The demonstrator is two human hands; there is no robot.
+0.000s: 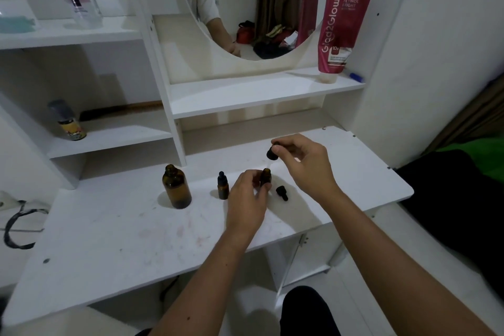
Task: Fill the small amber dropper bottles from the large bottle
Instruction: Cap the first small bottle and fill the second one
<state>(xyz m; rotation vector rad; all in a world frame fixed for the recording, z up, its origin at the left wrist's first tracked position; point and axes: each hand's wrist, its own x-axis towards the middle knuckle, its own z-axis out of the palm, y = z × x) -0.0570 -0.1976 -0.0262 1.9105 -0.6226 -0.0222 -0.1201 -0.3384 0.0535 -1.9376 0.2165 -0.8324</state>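
Your left hand [246, 195] is curling its fingers round one small amber bottle [265, 177] standing uncapped on the white tabletop [109, 240], while your right hand [301, 161] is pinching a black dropper cap [272, 153] just above that bottle's open neck, with its pale glass pipette pointing down toward the mouth.

You are working with two small amber bottles: the one in your grip and a second small bottle [223, 185] standing just to its left, still wearing its black dropper top. One large amber bottle [176, 187] is standing further left, apart from both, with its neck open and no cap on it; dark brown glass, round shoulders, no label showing. Two loose black caps are showing: the one you are holding and another loose cap [282, 193] lying on its side on the tabletop just to the right of the held bottle.

On the shelf above, one red tube [342, 30] is standing on its cap, reading "Glad2Glow", "RETINOL BRIGHT" and "10x"; the finer print is too small to read. One small dark-capped spray can [68, 120] is sitting on the left shelf, its yellow label unreadable. One clear holder [80, 5] is standing on the top left shelf.
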